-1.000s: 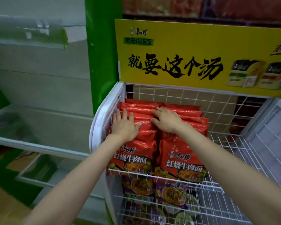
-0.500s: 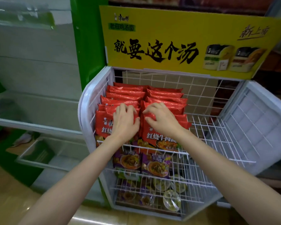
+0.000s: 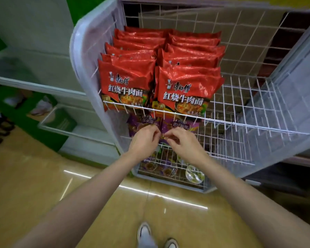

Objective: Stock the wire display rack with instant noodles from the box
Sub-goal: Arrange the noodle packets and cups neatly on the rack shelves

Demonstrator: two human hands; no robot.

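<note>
Shop floor (image 3: 34, 185), wire rack (image 3: 240, 108) w/ red noodle pkts (image 3: 186, 83), purple pkts (image 3: 138, 124) below

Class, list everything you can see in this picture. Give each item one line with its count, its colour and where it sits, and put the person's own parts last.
white wire display rack: one, white, centre and right.
red instant noodle packets: two rows side by side, exact count unclear, red, left part of the top shelf.
purple instant noodle packets: at least two, purple, shelf below the red ones.
round clear-lidded bowls: a few, blurred, bottom shelf.
white shelving with green frame: one unit, left of the rack.
tan tiled floor: tan, below everything.
white shoes: two, white, bottom centre on the floor.
left hand: one, fingers curled, in front of the purple packets.
right hand: one, fingers curled, beside the left hand.
</note>
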